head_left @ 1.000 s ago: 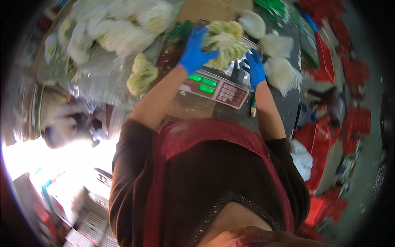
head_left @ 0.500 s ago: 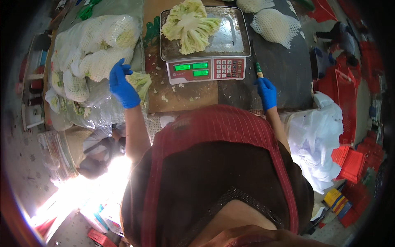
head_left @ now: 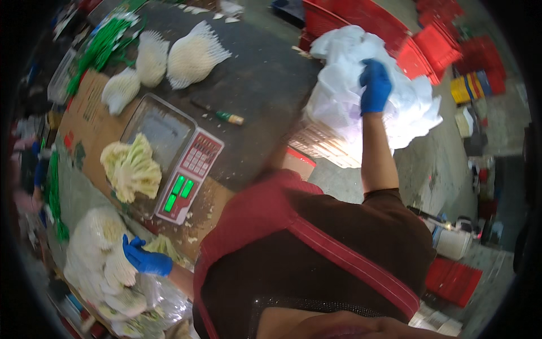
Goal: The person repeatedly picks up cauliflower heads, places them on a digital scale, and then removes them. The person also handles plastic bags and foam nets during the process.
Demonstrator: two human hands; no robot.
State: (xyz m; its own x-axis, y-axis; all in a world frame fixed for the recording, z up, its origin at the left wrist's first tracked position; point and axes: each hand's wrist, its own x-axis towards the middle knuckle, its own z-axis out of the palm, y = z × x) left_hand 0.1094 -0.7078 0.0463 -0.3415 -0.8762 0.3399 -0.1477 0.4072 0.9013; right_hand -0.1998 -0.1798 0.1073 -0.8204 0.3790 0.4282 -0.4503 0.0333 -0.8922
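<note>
My right hand [head_left: 375, 87], in a blue glove, reaches out over a crumpled pile of thin white, translucent material [head_left: 344, 68] in a pale crate [head_left: 330, 144]. Its fingers look bent but are blurred, and whether they grip any of the pile is unclear. My left hand [head_left: 145, 259], also blue-gloved, is beside the bagged cauliflowers [head_left: 93, 243], fingers apart and holding nothing. A trimmed cauliflower head [head_left: 132, 169] rests on the metal pan of a red and white scale [head_left: 189, 175] with lit green displays. Beyond the scale a knife [head_left: 226, 117] with a green and yellow handle lies on the dark tabletop.
Several cauliflowers in white foam nets [head_left: 195, 53] sit at the table's far side, near a bunch of green ties [head_left: 101, 48]. Loose leaves [head_left: 164, 246] lie by my left hand. Red crates [head_left: 426, 53] stand behind the white pile.
My view has swung to the right. My right hand has left the knife handle and moved to the white pile; the knife lies on the table. My left hand stays near the bagged cauliflowers.
</note>
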